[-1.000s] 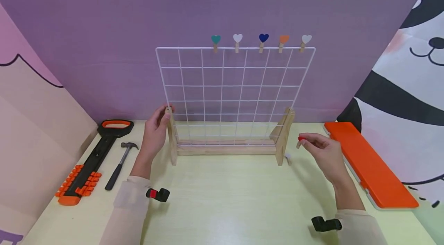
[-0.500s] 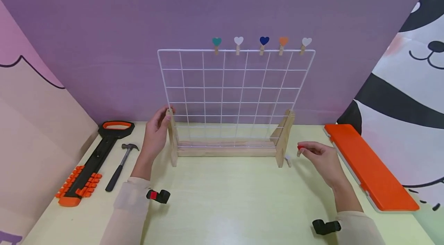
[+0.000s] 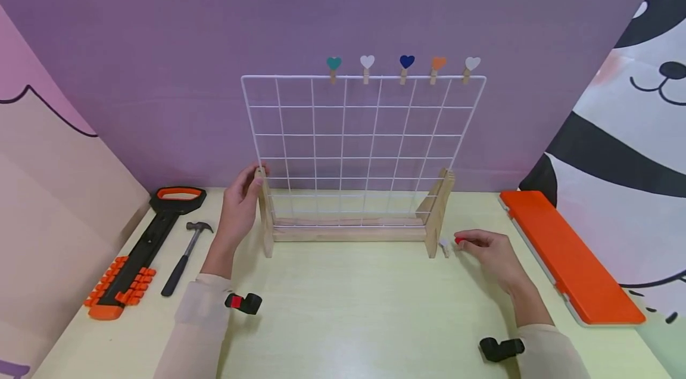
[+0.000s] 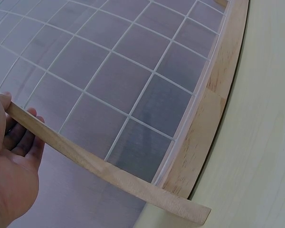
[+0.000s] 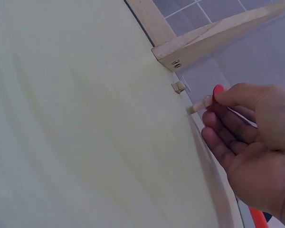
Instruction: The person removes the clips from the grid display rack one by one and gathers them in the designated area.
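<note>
A white wire grid stands upright in a wooden stand. My left hand grips the stand's left upright, thumb in front and fingers behind. Low over the table, right of the stand, my right hand pinches a small wooden clothespin topped with a red heart. Another clothespin with a whitish heart lies beside the stand's right foot. Along the grid's top wire sit heart clothespins: teal, white, dark blue, orange and another white one.
At the left lie a claw hammer and a long black tool with an orange-lined handle and orange pieces along its sides. A long orange case lies along the right edge. A purple wall rises behind the grid.
My right hand has moved down and slightly left with the red-heart clothespin, closer to the one lying by the stand's foot. My left hand has stayed on the upright.
</note>
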{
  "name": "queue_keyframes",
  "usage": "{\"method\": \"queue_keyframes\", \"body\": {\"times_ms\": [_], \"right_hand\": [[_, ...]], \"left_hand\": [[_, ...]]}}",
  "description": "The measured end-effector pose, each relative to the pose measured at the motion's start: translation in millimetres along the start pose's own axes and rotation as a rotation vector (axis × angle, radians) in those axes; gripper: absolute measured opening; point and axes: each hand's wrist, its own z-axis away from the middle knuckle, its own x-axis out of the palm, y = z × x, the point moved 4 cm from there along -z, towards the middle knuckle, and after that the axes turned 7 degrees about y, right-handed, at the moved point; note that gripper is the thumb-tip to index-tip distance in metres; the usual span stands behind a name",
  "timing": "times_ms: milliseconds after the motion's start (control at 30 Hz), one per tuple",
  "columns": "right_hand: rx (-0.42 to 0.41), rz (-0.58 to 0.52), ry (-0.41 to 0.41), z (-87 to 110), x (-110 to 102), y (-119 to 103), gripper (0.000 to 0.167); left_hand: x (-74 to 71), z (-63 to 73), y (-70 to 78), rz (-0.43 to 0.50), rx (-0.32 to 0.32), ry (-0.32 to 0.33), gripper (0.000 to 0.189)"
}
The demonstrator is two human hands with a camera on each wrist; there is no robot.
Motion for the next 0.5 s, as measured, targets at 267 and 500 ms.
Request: {"method": "queue_keyframes", "body": {"times_ms": [267, 500], "right_hand": [[-0.045, 0.078, 0.013, -2.4, 6.6, 0.3, 0.031], [-0.035, 0.125, 0.007, -3.3, 10.4, 0.2, 0.031]], "left_hand": [[0.9, -0.4, 0.1, 0.022, 0.01, 0.0, 0.043], [0.8, 1.2, 0.4, 0.01, 0.0, -0.004, 0.044]]}}
